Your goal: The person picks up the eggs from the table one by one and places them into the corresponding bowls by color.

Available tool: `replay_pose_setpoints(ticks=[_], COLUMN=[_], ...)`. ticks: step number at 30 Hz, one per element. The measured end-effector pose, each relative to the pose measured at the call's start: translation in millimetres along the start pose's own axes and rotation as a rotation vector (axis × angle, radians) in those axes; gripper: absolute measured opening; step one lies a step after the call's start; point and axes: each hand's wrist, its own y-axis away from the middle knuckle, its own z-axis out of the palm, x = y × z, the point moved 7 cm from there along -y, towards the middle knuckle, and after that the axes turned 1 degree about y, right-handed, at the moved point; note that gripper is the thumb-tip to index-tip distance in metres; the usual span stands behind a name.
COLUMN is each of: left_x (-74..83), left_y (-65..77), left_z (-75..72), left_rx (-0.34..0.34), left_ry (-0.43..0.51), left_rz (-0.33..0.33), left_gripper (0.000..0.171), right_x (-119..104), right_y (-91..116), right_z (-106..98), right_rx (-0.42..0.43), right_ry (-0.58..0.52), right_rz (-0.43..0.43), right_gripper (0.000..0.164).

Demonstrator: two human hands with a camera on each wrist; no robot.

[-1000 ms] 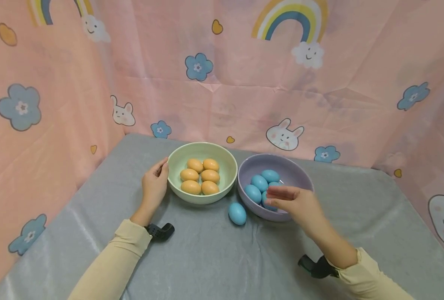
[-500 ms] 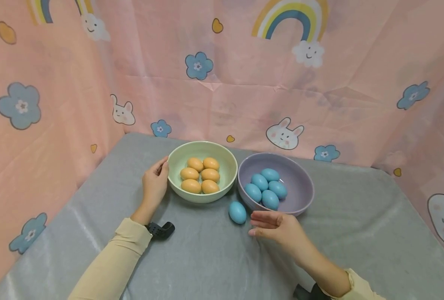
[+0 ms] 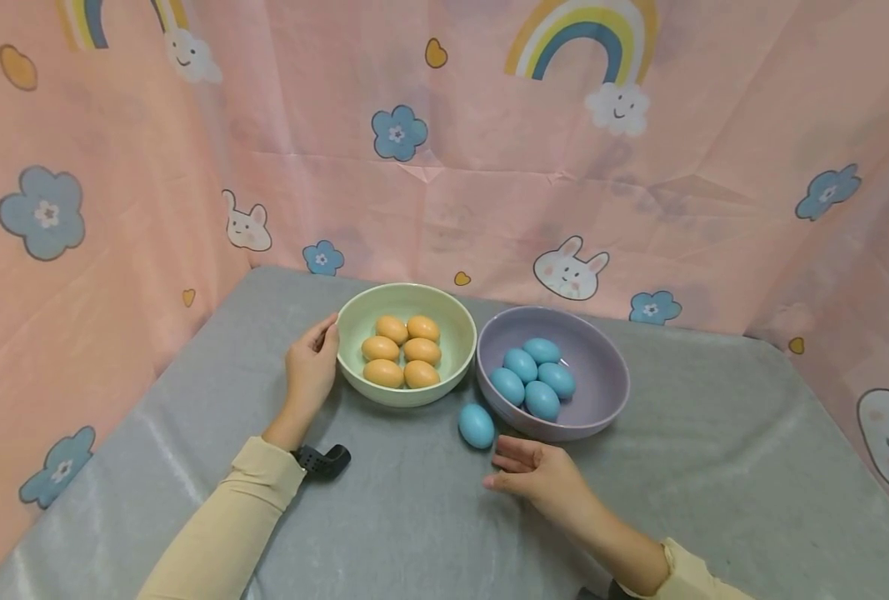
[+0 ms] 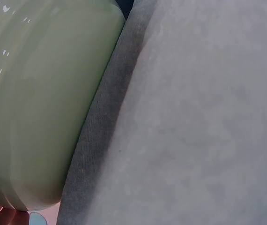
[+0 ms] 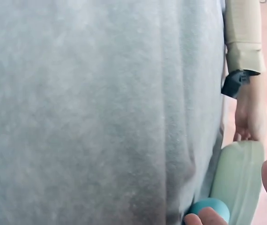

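My left hand (image 3: 311, 367) rests against the left side of a pale green bowl (image 3: 455, 312), its fingertips at the outer wall near the rim. Several yellow-orange eggs (image 3: 380, 348) lie in that bowl. Close by on the right stands a purple bowl (image 3: 601, 379) with several blue eggs (image 3: 542, 401) inside. One more blue egg (image 3: 476, 426) lies on the cloth in front of the two bowls. My right hand (image 3: 545, 483) is just right of this egg, thumb and fingers apart with nothing between them. In the right wrist view, fingertips partly cover the blue egg (image 5: 218, 208).
Grey cloth (image 3: 407, 517) covers the table. Pink printed fabric (image 3: 474, 208) hangs behind and on both sides. A dark wrist device (image 3: 324, 461) sits on my left wrist.
My right hand has moved from over the purple bowl toward the front and left, down beside the loose blue egg. My left hand and both bowls stay in place.
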Motion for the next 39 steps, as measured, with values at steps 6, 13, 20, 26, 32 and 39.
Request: replay_pose_setpoints(ticks=[6, 13, 20, 26, 32, 39], left_x=[0.4, 1.2, 0.6, 0.1, -1.0, -2.2], left_y=[-0.3, -0.1, 0.0, 0.0, -0.5, -1.7], left_z=[-0.3, 0.0, 0.2, -0.4, -0.1, -0.2], left_rx=[0.003, 0.010, 0.010, 0.005, 0.006, 0.009], left_ry=[-0.002, -0.005, -0.008, 0.000, 0.004, 0.004], left_rz=[0.004, -0.007, -0.005, 0.014, 0.007, -0.003], left_gripper=[0.042, 0.042, 0.042, 0.041, 0.041, 0.041], right_x=[0.9, -0.9, -1.4, -2.0, -6.0, -15.9], right_y=[-6.8, -11.2, -17.3, -22.8, -27.2, -28.7], right_z=[3.4, 5.5, 4.7, 5.0, 8.6, 15.3], right_rx=[0.019, 0.032, 0.057, 0.060, 0.056, 0.069], right_ry=[-0.016, -0.034, -0.004, 0.029, 0.072, 0.134], right_rz=[-0.009, -0.016, -0.026, -0.018, -0.049, -0.091], right_gripper=[0.074, 0.075, 0.077, 0.077, 0.073, 0.072])
